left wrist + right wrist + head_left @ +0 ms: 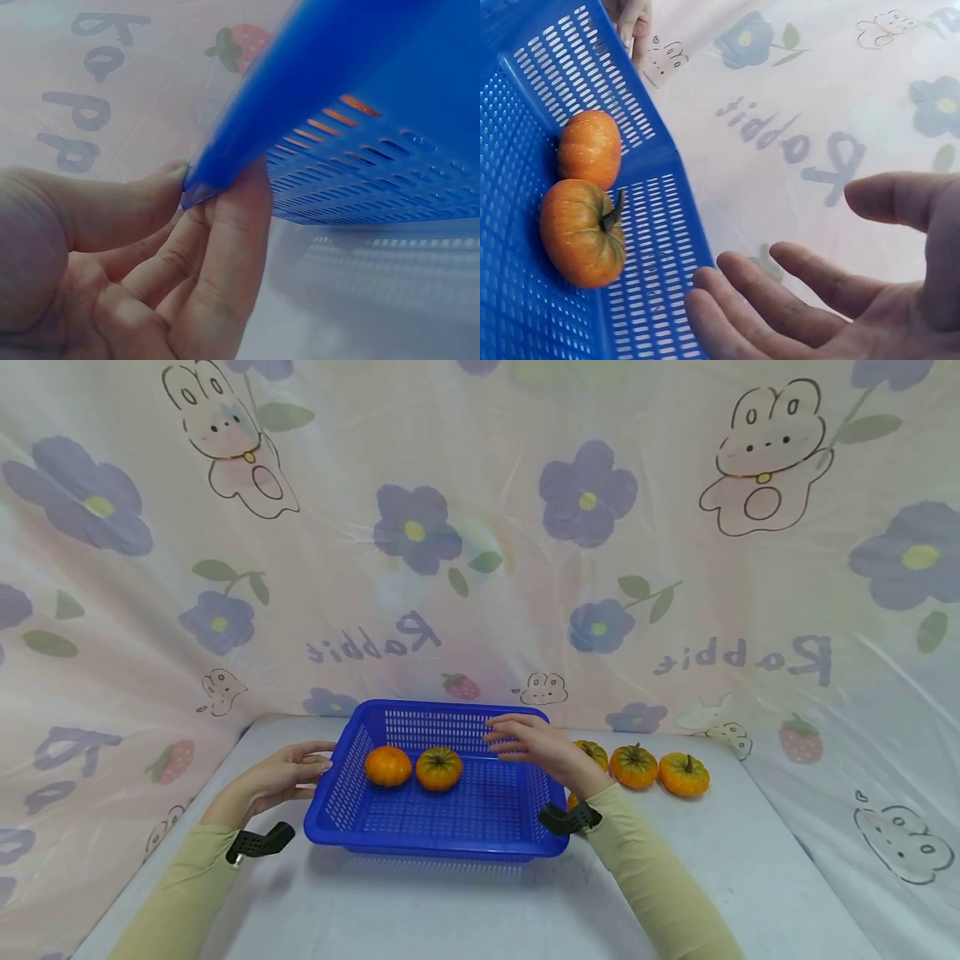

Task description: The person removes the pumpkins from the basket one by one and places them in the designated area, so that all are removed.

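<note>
The left hand pinches the left rim of the blue basket between thumb and fingers. The right hand floats above the basket's back right part, fingers loose and spread, holding nothing. The basket is smooth plastic, boxy, full of little slots, and sits on the white bench. Two round, bumpy orange pumpkins lie inside. More pumpkins sit right of the basket.
</note>
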